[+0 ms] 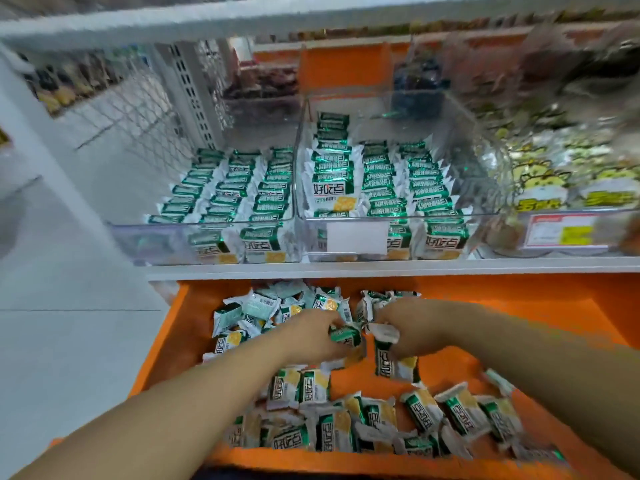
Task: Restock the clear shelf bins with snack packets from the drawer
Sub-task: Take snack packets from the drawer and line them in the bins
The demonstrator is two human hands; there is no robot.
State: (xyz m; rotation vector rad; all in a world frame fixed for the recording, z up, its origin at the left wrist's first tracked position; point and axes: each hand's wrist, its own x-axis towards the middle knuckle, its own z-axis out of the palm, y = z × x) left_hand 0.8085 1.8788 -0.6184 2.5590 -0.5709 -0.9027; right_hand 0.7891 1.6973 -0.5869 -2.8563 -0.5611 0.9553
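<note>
An open orange drawer (162,344) below the shelf holds several loose green-and-white snack packets (460,415). My left hand (311,337) reaches into its middle and grips a green packet (344,336). Close beside it, my right hand (412,329) pinches another packet (393,358) that hangs down from its fingers. Above, two clear shelf bins stand side by side: the left bin (138,242) and the middle bin (485,233) both hold neat rows of the same packets.
A third clear bin (568,233) at the right carries a red-and-yellow price tag and holds yellow-printed bags. A white shelf edge (381,266) runs between bins and drawer. White floor lies at the left. An upper shelf board overhangs the bins.
</note>
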